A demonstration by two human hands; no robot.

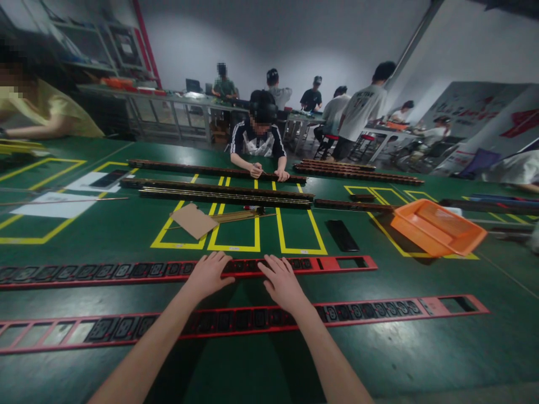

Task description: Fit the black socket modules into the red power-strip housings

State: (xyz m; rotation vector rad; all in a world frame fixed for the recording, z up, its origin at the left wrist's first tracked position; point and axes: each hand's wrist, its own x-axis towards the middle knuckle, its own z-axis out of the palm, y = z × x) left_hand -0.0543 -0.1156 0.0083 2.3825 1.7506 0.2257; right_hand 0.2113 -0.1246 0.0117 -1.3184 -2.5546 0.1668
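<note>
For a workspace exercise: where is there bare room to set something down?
Bare: the table at near right, before the front strip; also between that strip, the rear strip's right end and the bin. Crowded: mid-table, around rails, cardboard and phone.

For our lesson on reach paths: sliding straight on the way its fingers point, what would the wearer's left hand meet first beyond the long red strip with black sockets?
Crossing flat yellow tape, the left hand would probably meet the loose, thin, brownish strips first; depth is unclear.
</note>
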